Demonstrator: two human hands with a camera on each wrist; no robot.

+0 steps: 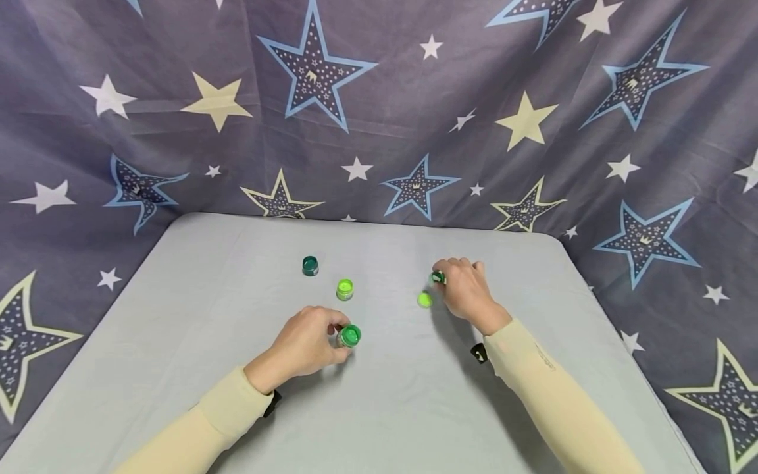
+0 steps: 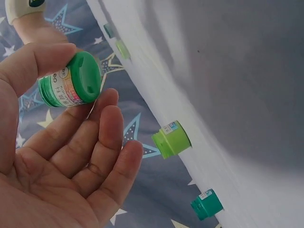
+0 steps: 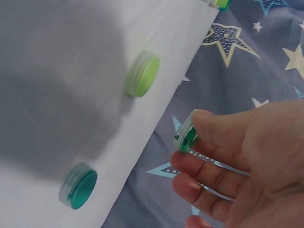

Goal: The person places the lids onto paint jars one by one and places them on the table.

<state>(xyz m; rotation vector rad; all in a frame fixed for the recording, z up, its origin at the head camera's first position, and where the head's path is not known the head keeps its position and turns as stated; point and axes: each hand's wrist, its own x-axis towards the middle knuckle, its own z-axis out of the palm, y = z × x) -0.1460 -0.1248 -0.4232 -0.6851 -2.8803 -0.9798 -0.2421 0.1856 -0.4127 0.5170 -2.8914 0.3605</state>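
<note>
My left hand (image 1: 304,342) grips a small green paint jar (image 1: 349,336) between thumb and fingers, its uncovered top showing bright green paint. In the left wrist view the labelled side of this jar (image 2: 64,88) faces out. My right hand (image 1: 466,293) pinches a round lid (image 3: 186,135) with green paint inside, thumb against its rim. Close below that hand, a light green lid (image 1: 424,299) lies on the table. A teal lid (image 3: 81,187) lies on the table too, seen in the right wrist view. Uncovered light green (image 1: 345,289) and dark teal jars (image 1: 310,266) stand beyond my left hand.
The table (image 1: 195,296) has a pale grey cloth over it. Behind and beside it hangs a dark curtain (image 1: 391,118) printed with stars, along the table's far edge. A black wrist strap (image 1: 479,353) shows under the right sleeve.
</note>
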